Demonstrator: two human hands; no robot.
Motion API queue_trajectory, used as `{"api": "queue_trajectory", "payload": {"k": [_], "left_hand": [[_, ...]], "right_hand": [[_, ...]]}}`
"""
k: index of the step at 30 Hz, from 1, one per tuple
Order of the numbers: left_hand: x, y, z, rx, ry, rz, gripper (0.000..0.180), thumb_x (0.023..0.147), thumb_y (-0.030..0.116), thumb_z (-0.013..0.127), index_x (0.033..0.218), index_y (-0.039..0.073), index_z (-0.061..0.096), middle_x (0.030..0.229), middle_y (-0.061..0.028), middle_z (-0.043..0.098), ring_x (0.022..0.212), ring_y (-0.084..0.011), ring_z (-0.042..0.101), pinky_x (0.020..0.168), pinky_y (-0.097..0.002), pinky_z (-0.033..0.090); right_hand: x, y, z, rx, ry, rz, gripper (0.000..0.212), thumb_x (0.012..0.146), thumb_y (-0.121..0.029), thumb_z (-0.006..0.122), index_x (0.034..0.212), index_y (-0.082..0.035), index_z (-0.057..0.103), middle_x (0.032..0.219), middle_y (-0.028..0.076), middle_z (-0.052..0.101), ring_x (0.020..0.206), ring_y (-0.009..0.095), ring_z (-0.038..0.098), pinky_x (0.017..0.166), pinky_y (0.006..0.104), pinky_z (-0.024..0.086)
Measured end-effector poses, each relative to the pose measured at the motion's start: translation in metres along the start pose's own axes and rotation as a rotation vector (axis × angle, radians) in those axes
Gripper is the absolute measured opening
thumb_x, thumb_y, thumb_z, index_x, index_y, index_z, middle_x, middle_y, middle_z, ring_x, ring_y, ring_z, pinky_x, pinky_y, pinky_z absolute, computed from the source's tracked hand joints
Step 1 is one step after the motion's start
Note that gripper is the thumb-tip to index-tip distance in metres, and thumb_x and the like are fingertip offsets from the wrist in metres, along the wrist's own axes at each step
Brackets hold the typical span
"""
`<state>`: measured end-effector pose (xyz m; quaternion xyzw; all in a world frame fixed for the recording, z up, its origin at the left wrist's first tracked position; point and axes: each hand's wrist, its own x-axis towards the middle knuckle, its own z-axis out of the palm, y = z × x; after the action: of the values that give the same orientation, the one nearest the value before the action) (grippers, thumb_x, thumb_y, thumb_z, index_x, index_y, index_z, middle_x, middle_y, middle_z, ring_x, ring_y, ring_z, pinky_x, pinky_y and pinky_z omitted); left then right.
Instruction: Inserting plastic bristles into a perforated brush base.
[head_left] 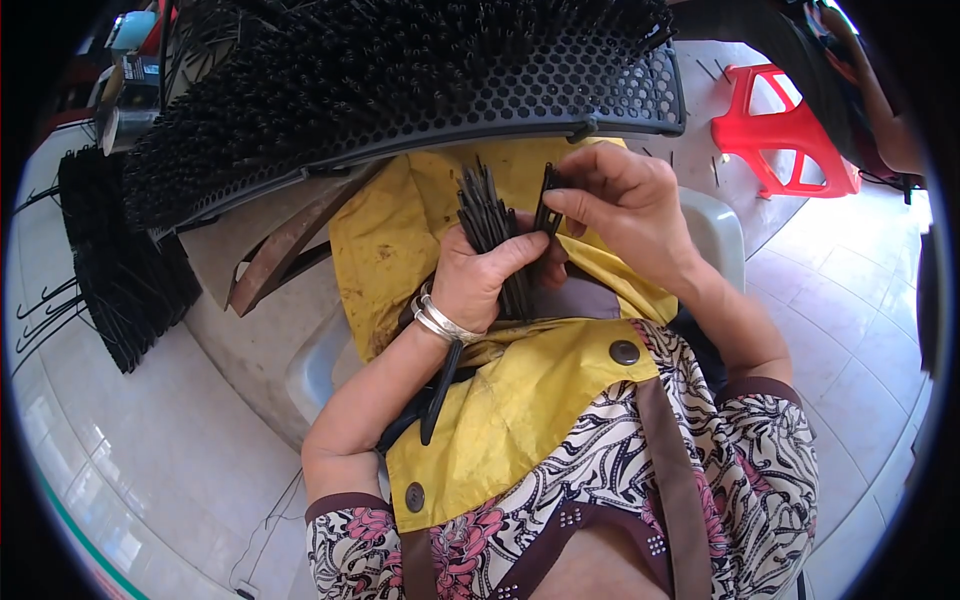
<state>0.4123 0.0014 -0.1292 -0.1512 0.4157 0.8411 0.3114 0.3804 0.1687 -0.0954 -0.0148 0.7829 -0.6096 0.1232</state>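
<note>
In my left hand, fingers wrapped round it, stands a bundle of thin black sticks. A metal bangle circles that wrist, and a flat black strip hangs just below it. My right hand pinches a slim black stick between thumb and forefinger, close to the left thumb and the bundle. Part of the bundle's lower end is hidden by my left hand. Both hands are above the yellow apron spread over my lap.
Ahead, a perforated black tray carries a dense heap of black pieces. A brown bar slants beneath it. Black hooked rods lie at left. A red stool and another person's arm are at upper right. A pale chair surrounds me.
</note>
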Motion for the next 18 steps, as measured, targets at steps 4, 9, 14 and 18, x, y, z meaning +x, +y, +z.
{"api": "queue_trajectory", "payload": {"k": [4,9,14,18], "left_hand": [[-0.001,0.0,-0.001,0.005,-0.007,-0.012,0.016,0.08,0.007,0.06,0.093,-0.002,0.058,0.075,-0.0117,0.063,0.063,-0.02,0.063,0.059,-0.0293,0.052],[-0.002,0.004,0.002,0.024,-0.008,-0.034,0.016,0.081,0.007,0.059,0.093,-0.003,0.059,0.077,-0.0119,0.064,0.066,-0.02,0.064,0.06,-0.0285,0.053],[-0.002,0.006,0.002,0.054,-0.043,-0.103,0.018,0.081,0.007,0.058,0.094,-0.005,0.06,0.08,-0.012,0.064,0.069,-0.0199,0.064,0.061,-0.0275,0.053],[0.002,0.003,0.002,0.089,-0.021,-0.089,0.019,0.081,0.007,0.059,0.095,-0.005,0.058,0.081,-0.0132,0.064,0.069,-0.0209,0.064,0.062,-0.0289,0.054]], "right_hand": [[-0.004,0.007,0.001,0.121,-0.023,0.069,0.013,0.077,0.002,0.065,0.088,0.005,0.058,0.068,0.003,0.061,0.058,0.005,0.058,0.052,0.0182,0.046],[-0.006,0.007,0.003,0.161,-0.001,0.084,0.012,0.078,0.003,0.063,0.088,0.006,0.058,0.068,0.003,0.061,0.059,0.006,0.058,0.052,0.0186,0.046],[-0.01,0.007,0.006,0.102,0.003,0.056,0.012,0.079,0.003,0.062,0.09,0.006,0.057,0.069,0.003,0.061,0.059,0.007,0.058,0.053,0.0187,0.046],[-0.012,0.01,0.002,0.111,0.08,0.051,0.013,0.08,0.004,0.06,0.092,0.006,0.057,0.074,0.005,0.061,0.061,0.008,0.059,0.055,0.0198,0.048]]}}
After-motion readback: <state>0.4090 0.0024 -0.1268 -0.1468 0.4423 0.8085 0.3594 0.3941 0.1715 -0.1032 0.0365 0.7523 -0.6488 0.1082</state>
